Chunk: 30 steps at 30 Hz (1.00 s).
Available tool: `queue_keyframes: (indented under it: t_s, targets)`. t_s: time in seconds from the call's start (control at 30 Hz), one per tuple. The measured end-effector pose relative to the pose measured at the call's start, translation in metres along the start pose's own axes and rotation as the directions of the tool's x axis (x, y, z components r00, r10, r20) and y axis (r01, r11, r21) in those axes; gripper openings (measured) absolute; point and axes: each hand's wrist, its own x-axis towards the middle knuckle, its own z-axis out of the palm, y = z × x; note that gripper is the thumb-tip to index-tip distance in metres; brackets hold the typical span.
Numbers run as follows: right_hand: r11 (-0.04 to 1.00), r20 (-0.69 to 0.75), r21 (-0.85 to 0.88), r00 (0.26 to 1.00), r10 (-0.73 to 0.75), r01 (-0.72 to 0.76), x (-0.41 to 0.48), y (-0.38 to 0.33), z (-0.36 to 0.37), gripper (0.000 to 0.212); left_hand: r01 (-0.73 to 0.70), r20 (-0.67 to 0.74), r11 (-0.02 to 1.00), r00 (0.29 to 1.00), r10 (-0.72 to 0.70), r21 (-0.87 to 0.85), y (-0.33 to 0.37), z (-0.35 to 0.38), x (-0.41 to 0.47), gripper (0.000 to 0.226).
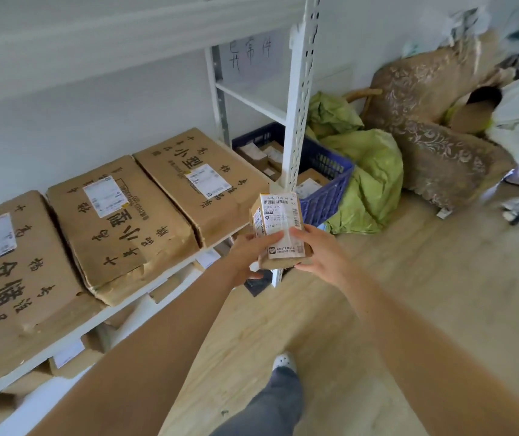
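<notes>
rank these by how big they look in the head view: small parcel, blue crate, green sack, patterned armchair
1. patterned armchair
2. green sack and blue crate, about alike; crate partly behind the shelf post
3. small parcel, smallest though nearest the camera

Parcel before shelf with three cartons; basket to their right, sacks beyond.

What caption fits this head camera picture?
A small parcel held by the left hand and right hand, beside shelved boxes.

The small parcel label reads "J714"; cartons show "小型", one seemingly "仓储".
</notes>
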Motion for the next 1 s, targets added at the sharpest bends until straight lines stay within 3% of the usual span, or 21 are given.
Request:
queue_keyframes:
  t_s: [0.13, 0.23, 0.33, 0.43, 0.57, 0.87, 0.9, 1.0]
  targets:
    - [0.998, -0.039, -0.031, 0.998, 0.054, -0.055, 0.042, -0.014, -0.030, 0.017, 0.012, 0.023, 1.000, 1.000, -0.012, -0.016, 0.015, 0.030, 0.038, 0.099]
    - [0.993, -0.054, -0.068, 0.994, 0.093, -0.097, 0.074, -0.031, -0.055, 0.026, 0.020, 0.013, 1.000, 1.000, -0.020, -0.021, 0.025, 0.052, 0.075, 0.122]
    - [0.987, -0.071, -0.096, 0.990, 0.121, -0.127, 0.106, -0.055, -0.085, 0.032, 0.056, 0.022, 0.998, 0.998, -0.055, -0.013, 0.037, 0.075, 0.127, 0.127]
    - [0.984, -0.092, -0.109, 0.987, 0.134, -0.143, 0.129, -0.074, -0.108, 0.031, 0.070, 0.018, 0.997, 0.997, -0.070, -0.015, 0.053, 0.098, 0.154, 0.115]
    - [0.979, -0.114, -0.108, 0.980, 0.162, -0.175, 0.156, -0.092, -0.138, 0.028, 0.091, 0.005, 0.994, 0.996, -0.091, -0.052, 0.068, 0.131, 0.185, 0.075]
    - [0.979, -0.063, -0.089, 0.982, 0.176, -0.181, 0.263, -0.154, -0.201, 0.023, 0.058, -0.094, 0.986, 0.993, -0.073, -0.154, 0.116, 0.186, 0.285, 0.107]
    - [0.979, -0.037, -0.109, 0.985, 0.169, -0.173, 0.281, -0.164, -0.209, 0.023, 0.057, -0.122, 0.982, 0.989, -0.079, -0.179, 0.123, 0.192, 0.303, 0.105]
    - [0.969, 0.064, -0.208, 0.987, 0.150, -0.134, 0.329, -0.188, -0.230, 0.021, 0.058, -0.170, 0.972, 0.981, -0.098, -0.226, 0.145, 0.207, 0.345, 0.071]
